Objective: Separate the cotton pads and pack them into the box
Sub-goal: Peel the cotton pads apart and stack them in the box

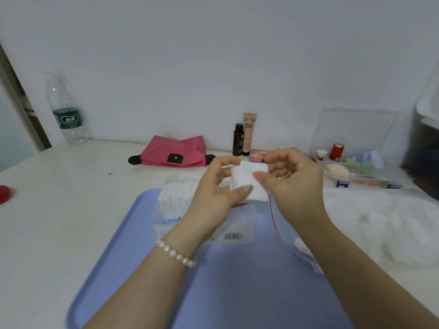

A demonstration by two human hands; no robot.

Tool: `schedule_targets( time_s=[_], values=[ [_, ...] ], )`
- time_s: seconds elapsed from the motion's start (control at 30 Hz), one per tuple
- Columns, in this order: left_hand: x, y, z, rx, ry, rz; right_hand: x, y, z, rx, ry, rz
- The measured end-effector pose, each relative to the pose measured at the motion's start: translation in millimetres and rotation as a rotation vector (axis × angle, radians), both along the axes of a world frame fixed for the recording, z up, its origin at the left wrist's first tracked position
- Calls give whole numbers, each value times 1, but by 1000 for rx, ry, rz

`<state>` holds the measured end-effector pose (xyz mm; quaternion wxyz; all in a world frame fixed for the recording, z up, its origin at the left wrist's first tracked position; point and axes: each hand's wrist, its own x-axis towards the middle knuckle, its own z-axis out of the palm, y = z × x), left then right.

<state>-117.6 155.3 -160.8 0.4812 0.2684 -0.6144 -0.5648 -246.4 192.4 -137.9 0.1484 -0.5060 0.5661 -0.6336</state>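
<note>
A small stack of square white cotton pads (pixel 247 179) is held up between both hands above the box. My left hand (pixel 213 193) grips the stack from the left, thumb on its lower front. My right hand (pixel 292 179) pinches its right edge with thumb and curled fingers. Below them a clear plastic box (pixel 237 224) with a barcode label stands on the blue tray (pixel 166 269). A row of white pads (pixel 174 203) stands on edge in the box's left part. A clear zip bag (pixel 301 248) with a red seal line lies under my right wrist, a few pads inside.
At the back stand a water bottle (pixel 65 115), a pink pouch (pixel 174 151), a dark small bottle (pixel 238 140) and a BB tube (pixel 248 134). A clear organiser (pixel 351 160) with cosmetics sits at the right. White fluffy cloth (pixel 384 224) lies right of the tray. A red object (pixel 4 194) sits at the left edge.
</note>
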Motion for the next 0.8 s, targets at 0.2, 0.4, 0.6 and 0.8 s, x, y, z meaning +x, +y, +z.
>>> schedule_targets(
  time_s=[0.2, 0.4, 0.6, 0.8],
  values=[
    [17, -5, 11, -74, -27, -152, -9, 2, 30, 339, 24, 275],
    [41, -20, 20, 76, 34, -73, 15, -21, 67, 563, 228, 415],
    [72, -44, 11, -240, -329, 464, 31, -40, 56, 665, 269, 210],
    [64, -51, -5, -411, -841, 296, 62, -55, 16, 720, 705, -6]
  ],
)
